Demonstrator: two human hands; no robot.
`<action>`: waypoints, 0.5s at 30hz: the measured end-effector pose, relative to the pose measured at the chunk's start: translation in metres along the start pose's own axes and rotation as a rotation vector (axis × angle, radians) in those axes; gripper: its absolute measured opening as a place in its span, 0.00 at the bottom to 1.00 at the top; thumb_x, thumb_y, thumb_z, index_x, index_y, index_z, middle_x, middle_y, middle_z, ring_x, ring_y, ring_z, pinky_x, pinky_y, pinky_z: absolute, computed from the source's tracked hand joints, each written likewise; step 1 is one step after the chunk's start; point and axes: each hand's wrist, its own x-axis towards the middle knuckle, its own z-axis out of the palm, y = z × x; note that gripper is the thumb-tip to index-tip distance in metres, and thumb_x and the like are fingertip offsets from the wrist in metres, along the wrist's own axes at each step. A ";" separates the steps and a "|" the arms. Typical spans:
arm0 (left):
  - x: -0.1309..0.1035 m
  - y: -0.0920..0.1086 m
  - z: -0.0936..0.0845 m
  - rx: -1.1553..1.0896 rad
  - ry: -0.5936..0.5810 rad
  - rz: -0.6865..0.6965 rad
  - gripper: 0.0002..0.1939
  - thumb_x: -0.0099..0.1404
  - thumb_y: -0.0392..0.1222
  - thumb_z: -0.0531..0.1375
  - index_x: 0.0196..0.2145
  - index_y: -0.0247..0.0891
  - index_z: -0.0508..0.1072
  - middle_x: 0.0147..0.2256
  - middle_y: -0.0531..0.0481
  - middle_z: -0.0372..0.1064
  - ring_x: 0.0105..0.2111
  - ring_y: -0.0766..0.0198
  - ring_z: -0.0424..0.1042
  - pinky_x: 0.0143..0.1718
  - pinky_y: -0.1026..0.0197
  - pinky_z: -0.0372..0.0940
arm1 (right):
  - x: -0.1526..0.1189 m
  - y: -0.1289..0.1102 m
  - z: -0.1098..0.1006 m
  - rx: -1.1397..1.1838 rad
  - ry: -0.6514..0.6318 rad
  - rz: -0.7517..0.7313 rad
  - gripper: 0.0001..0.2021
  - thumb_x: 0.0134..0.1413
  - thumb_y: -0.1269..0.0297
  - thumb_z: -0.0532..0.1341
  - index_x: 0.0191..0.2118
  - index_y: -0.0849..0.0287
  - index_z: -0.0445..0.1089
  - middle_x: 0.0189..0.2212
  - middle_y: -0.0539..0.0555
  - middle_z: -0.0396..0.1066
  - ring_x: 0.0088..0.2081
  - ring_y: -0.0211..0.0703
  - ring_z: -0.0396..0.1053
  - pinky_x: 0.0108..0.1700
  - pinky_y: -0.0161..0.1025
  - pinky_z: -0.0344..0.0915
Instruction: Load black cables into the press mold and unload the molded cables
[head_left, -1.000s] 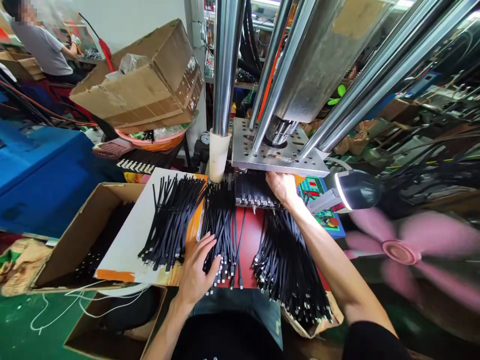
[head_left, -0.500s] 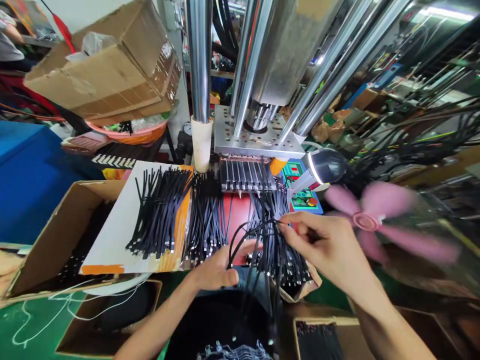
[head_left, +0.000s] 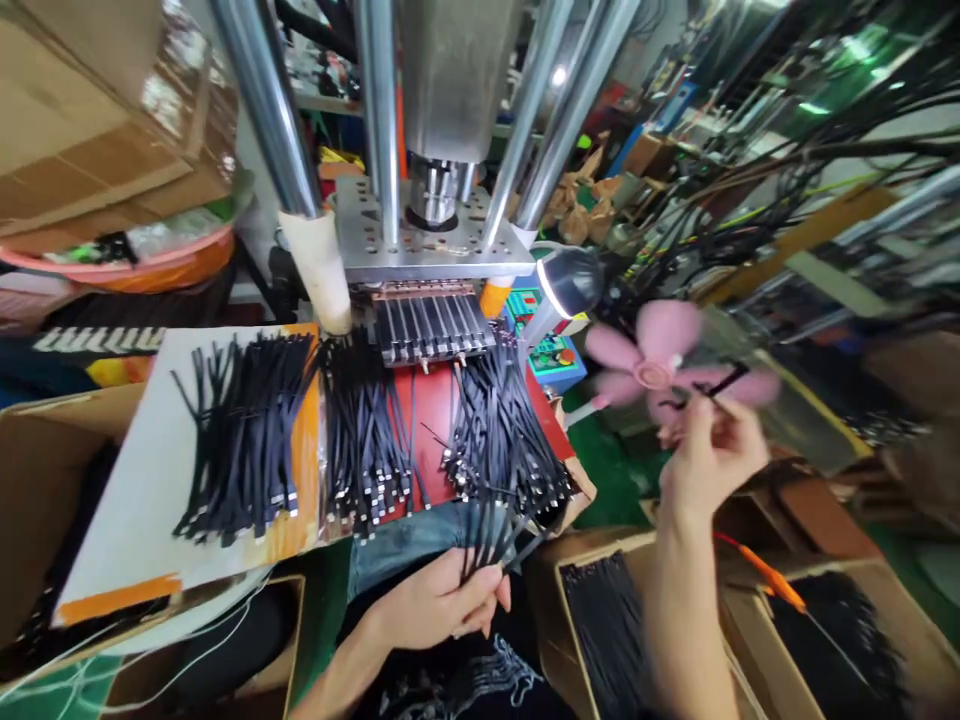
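My left hand point(head_left: 454, 597) is closed around the lower ends of a small bunch of black flat cables point(head_left: 487, 530), just in front of the bench edge. Out to the right, my right hand point(head_left: 720, 455) is raised in a pinch on a thin black strip point(head_left: 727, 380), with the pink fan behind it. A large pile of black cables point(head_left: 510, 430) with metal tips lies beyond my left hand. To its left are another pile of cables point(head_left: 371, 440) and a bundle on a white board point(head_left: 120, 450).
A press with a steel plate point(head_left: 435, 255) stands over a slotted fixture point(head_left: 435, 325). The pink fan point(head_left: 652, 372) is beside a lamp point(head_left: 570, 280) and a control panel point(head_left: 551, 350). Boxes of black cables point(head_left: 607, 620) sit low at right, one with an orange-handled tool point(head_left: 772, 578).
My right hand has moved from the cable pile out to the right, carrying the black strip. My left hand has come lower and closed on the bunch of cables. The view has swung right.
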 end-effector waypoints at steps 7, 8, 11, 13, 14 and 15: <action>-0.009 0.011 -0.025 0.078 -0.248 0.060 0.30 0.79 0.66 0.49 0.45 0.36 0.76 0.27 0.50 0.72 0.26 0.64 0.69 0.32 0.63 0.66 | -0.111 0.037 -0.115 -0.177 -0.724 0.693 0.33 0.40 0.29 0.71 0.30 0.62 0.77 0.16 0.49 0.66 0.13 0.34 0.54 0.15 0.32 0.49; -0.012 0.013 -0.029 0.081 -0.287 0.060 0.30 0.79 0.65 0.49 0.48 0.36 0.76 0.30 0.48 0.74 0.27 0.63 0.72 0.32 0.63 0.68 | -0.126 0.027 -0.115 -0.092 -0.898 0.783 0.34 0.43 0.29 0.70 0.35 0.62 0.79 0.19 0.51 0.69 0.14 0.33 0.54 0.16 0.31 0.48; -0.021 0.020 -0.042 0.108 -0.422 0.086 0.30 0.79 0.65 0.48 0.49 0.38 0.79 0.37 0.43 0.80 0.33 0.59 0.79 0.38 0.60 0.74 | -0.158 -0.011 -0.084 0.397 -1.369 0.967 0.42 0.38 0.28 0.74 0.51 0.58 0.80 0.37 0.61 0.79 0.27 0.42 0.72 0.26 0.36 0.67; -0.028 0.023 -0.053 0.090 -0.489 0.059 0.31 0.76 0.69 0.51 0.46 0.40 0.80 0.36 0.44 0.82 0.34 0.56 0.82 0.38 0.58 0.76 | -0.173 -0.036 -0.044 0.675 -1.352 1.007 0.47 0.33 0.26 0.75 0.56 0.54 0.78 0.52 0.66 0.78 0.44 0.55 0.78 0.43 0.48 0.76; -0.035 0.024 -0.060 0.058 -0.508 0.020 0.32 0.73 0.72 0.54 0.45 0.41 0.81 0.33 0.45 0.82 0.32 0.55 0.83 0.36 0.57 0.76 | -0.180 -0.049 -0.021 0.740 -1.286 1.032 0.45 0.35 0.26 0.74 0.55 0.52 0.78 0.56 0.66 0.76 0.49 0.59 0.78 0.50 0.52 0.75; -0.044 0.025 -0.068 0.018 -0.510 -0.028 0.33 0.69 0.75 0.57 0.44 0.42 0.80 0.31 0.46 0.81 0.30 0.54 0.82 0.33 0.56 0.76 | -0.185 -0.062 0.002 0.759 -1.233 1.059 0.42 0.39 0.27 0.73 0.54 0.51 0.78 0.57 0.65 0.76 0.52 0.60 0.77 0.53 0.54 0.74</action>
